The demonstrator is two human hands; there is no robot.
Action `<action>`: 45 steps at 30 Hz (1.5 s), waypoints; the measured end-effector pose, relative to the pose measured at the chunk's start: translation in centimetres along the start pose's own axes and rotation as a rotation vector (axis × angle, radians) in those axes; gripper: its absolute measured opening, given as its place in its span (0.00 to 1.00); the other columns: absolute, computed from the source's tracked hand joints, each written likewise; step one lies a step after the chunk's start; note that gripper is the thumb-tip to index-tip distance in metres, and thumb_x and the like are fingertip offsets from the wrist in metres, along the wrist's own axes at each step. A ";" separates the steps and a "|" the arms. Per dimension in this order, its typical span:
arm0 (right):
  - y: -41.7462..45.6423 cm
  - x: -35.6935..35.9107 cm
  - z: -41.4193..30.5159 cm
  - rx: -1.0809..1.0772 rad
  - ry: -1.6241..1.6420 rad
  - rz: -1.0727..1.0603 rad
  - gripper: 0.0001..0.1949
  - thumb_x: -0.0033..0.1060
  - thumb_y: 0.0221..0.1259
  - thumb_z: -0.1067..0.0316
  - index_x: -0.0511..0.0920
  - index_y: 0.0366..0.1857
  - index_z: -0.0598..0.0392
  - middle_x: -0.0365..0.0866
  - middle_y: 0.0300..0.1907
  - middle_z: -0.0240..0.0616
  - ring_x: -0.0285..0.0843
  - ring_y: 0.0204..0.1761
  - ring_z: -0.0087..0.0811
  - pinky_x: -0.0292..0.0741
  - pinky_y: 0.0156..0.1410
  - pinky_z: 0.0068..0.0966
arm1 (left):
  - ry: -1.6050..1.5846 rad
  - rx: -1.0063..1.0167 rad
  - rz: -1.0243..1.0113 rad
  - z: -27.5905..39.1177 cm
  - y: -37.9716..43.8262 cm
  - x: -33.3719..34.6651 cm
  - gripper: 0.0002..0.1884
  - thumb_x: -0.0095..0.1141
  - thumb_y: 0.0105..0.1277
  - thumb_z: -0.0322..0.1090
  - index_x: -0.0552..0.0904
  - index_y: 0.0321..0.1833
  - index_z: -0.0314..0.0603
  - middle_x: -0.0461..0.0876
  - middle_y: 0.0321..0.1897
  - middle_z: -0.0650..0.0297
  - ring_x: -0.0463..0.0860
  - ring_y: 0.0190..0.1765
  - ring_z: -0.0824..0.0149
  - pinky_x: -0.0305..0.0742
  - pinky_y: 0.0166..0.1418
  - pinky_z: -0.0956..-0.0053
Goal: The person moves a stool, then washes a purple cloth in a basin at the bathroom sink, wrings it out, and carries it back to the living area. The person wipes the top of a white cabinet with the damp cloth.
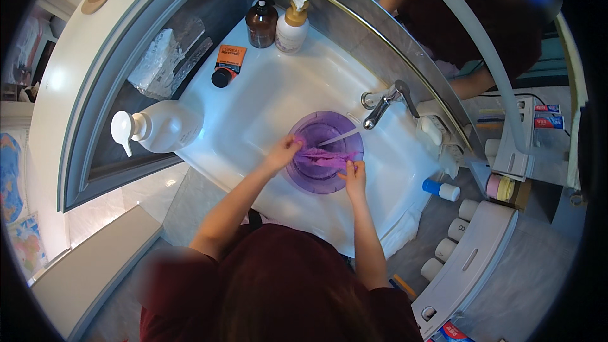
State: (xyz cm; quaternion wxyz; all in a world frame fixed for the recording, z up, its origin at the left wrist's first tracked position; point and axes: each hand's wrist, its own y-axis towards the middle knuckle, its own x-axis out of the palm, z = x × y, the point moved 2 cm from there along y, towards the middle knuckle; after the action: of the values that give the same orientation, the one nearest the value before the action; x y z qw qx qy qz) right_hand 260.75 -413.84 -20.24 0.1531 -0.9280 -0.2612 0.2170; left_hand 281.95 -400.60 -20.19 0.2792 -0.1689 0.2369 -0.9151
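Note:
A wet pink-purple cloth (325, 156) is stretched between my two hands, above a translucent purple basin (327, 185). My left hand (284, 153) pinches its left end near the basin's rim. At the right end, my right hand (354, 175) grips the cloth between thumb and fingers. The basin stands in a white washbasin (247, 118). From the chrome tap (380, 107) a stream of water (339, 137) runs down into the basin, just beyond the cloth.
On the left ledge stand a white pump bottle (168, 126) and an orange tube (230, 59). A brown pump bottle (261, 23) and a white, gold-topped bottle (291, 31) fill the back corner. Rightward are a blue-and-white bottle (441, 190), a white cup rack (468, 266) and a mirror (456, 23).

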 end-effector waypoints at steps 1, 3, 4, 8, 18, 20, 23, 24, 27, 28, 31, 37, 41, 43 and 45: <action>-0.3 -1.2 0.3 -0.096 0.042 -0.030 0.08 0.47 0.69 0.65 0.63 0.38 0.57 0.73 0.48 0.47 0.77 0.37 0.30 0.81 0.46 0.27 | -0.010 0.077 0.008 -0.2 0.2 -0.8 0.13 0.51 0.68 0.39 0.78 0.47 0.38 0.80 0.38 0.65 0.77 0.43 0.73 0.70 0.51 0.77; -0.8 -3.5 0.8 -0.139 0.115 -0.016 0.07 0.50 0.67 0.71 0.64 0.37 0.57 0.74 0.47 0.45 0.77 0.39 0.30 0.81 0.47 0.29 | -0.041 0.193 0.066 -0.2 0.2 -2.2 0.11 0.51 0.68 0.37 0.79 0.46 0.37 0.80 0.37 0.65 0.76 0.42 0.73 0.70 0.52 0.78; -1.0 -4.4 0.7 -0.161 0.154 -0.008 0.07 0.52 0.66 0.73 0.64 0.37 0.57 0.74 0.46 0.45 0.77 0.40 0.30 0.81 0.47 0.30 | -0.061 0.232 0.115 0.4 0.1 -2.9 0.10 0.51 0.69 0.36 0.79 0.45 0.37 0.80 0.37 0.66 0.76 0.43 0.73 0.69 0.52 0.78; -1.8 -7.7 -0.3 -0.115 0.218 -0.069 0.07 0.52 0.65 0.75 0.64 0.36 0.57 0.74 0.43 0.43 0.77 0.39 0.28 0.81 0.47 0.28 | -0.058 0.245 0.221 3.2 -1.0 -4.7 0.09 0.50 0.69 0.34 0.78 0.43 0.37 0.81 0.39 0.64 0.77 0.45 0.72 0.69 0.55 0.77; -3.1 -9.5 -4.6 -0.164 0.440 0.222 0.07 0.52 0.62 0.76 0.69 0.42 0.54 0.72 0.41 0.35 0.75 0.43 0.27 0.78 0.52 0.30 | -0.023 0.409 0.146 8.1 -4.9 -3.3 0.07 0.50 0.67 0.32 0.75 0.40 0.33 0.79 0.48 0.55 0.75 0.51 0.65 0.68 0.57 0.72; -1.8 -8.0 -2.7 -0.214 0.097 0.081 0.13 0.51 0.59 0.78 0.70 0.48 0.55 0.73 0.45 0.36 0.74 0.47 0.31 0.76 0.53 0.31 | 0.157 0.393 0.098 4.5 -3.3 -2.1 0.10 0.52 0.65 0.33 0.74 0.41 0.32 0.79 0.47 0.53 0.76 0.50 0.61 0.69 0.57 0.69; -1.0 -2.7 0.7 -0.287 -0.327 -0.135 0.24 0.53 0.56 0.78 0.67 0.60 0.56 0.73 0.52 0.43 0.74 0.51 0.40 0.73 0.53 0.30 | 0.605 0.346 0.002 -0.5 -2.6 1.7 0.21 0.56 0.61 0.40 0.71 0.52 0.33 0.71 0.55 0.40 0.71 0.58 0.46 0.66 0.63 0.60; -0.2 -1.5 1.5 -0.340 -0.362 -0.106 0.24 0.53 0.57 0.76 0.66 0.61 0.55 0.72 0.53 0.45 0.73 0.52 0.41 0.73 0.54 0.31 | 0.613 0.317 0.024 -2.5 -2.5 3.0 0.25 0.57 0.61 0.43 0.70 0.55 0.33 0.68 0.57 0.37 0.68 0.61 0.43 0.64 0.65 0.58; 2.6 1.7 4.0 -0.330 -0.460 0.025 0.24 0.52 0.60 0.70 0.65 0.62 0.55 0.69 0.57 0.50 0.71 0.55 0.46 0.71 0.57 0.34 | 0.573 0.155 0.088 -5.7 -0.6 5.0 0.36 0.55 0.61 0.50 0.60 0.67 0.38 0.54 0.65 0.31 0.56 0.68 0.36 0.56 0.70 0.56; 3.8 2.8 4.1 -0.222 -0.496 0.104 0.24 0.52 0.61 0.68 0.64 0.63 0.55 0.68 0.58 0.50 0.71 0.56 0.47 0.70 0.58 0.35 | 0.546 0.091 0.109 -6.3 -0.2 5.5 0.39 0.53 0.61 0.53 0.56 0.70 0.40 0.49 0.67 0.29 0.52 0.70 0.34 0.54 0.72 0.56; 3.6 7.9 2.1 0.005 -0.788 0.141 0.25 0.52 0.61 0.65 0.63 0.63 0.57 0.66 0.60 0.53 0.62 0.62 0.53 0.62 0.66 0.40 | 0.372 -0.150 0.197 -7.8 2.3 6.6 0.44 0.46 0.63 0.60 0.43 0.75 0.48 0.42 0.70 0.30 0.49 0.71 0.34 0.51 0.73 0.56; 4.2 10.5 2.4 -0.367 -0.309 -0.054 0.26 0.53 0.60 0.67 0.61 0.63 0.57 0.65 0.62 0.53 0.63 0.63 0.51 0.61 0.68 0.37 | 0.013 -0.399 0.144 -7.0 5.4 7.3 0.48 0.44 0.64 0.66 0.31 0.74 0.56 0.35 0.74 0.44 0.41 0.76 0.47 0.48 0.73 0.55; 1.3 8.8 -1.4 -0.277 -0.136 -0.223 0.22 0.57 0.58 0.70 0.66 0.57 0.57 0.73 0.54 0.52 0.73 0.56 0.46 0.69 0.59 0.35 | -0.836 -0.464 -0.070 -8.9 7.3 6.3 0.39 0.49 0.62 0.65 0.58 0.68 0.49 0.68 0.57 0.54 0.74 0.54 0.58 0.74 0.53 0.63; -1.1 7.8 -4.1 -0.193 -0.183 -0.306 0.18 0.57 0.59 0.69 0.68 0.53 0.58 0.77 0.48 0.53 0.77 0.51 0.45 0.73 0.53 0.36 | -0.977 -0.539 -0.188 -8.1 7.1 5.8 0.29 0.54 0.62 0.60 0.69 0.55 0.47 0.76 0.43 0.61 0.79 0.41 0.65 0.78 0.42 0.69; -3.1 7.8 -6.6 -0.328 -0.215 -0.217 0.13 0.58 0.61 0.64 0.73 0.45 0.58 0.80 0.34 0.54 0.81 0.38 0.51 0.75 0.41 0.39 | -0.936 -0.536 -0.167 -3.6 5.3 6.6 0.21 0.55 0.63 0.58 0.80 0.37 0.45 0.82 0.30 0.63 0.80 0.31 0.68 0.76 0.33 0.73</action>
State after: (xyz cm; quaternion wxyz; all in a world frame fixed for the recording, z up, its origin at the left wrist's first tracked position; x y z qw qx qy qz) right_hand 268.66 -408.13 -15.92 -0.0061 -0.8785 -0.4060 0.2517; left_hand 277.45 -407.20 -24.82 0.2284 -0.6417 0.2980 -0.6688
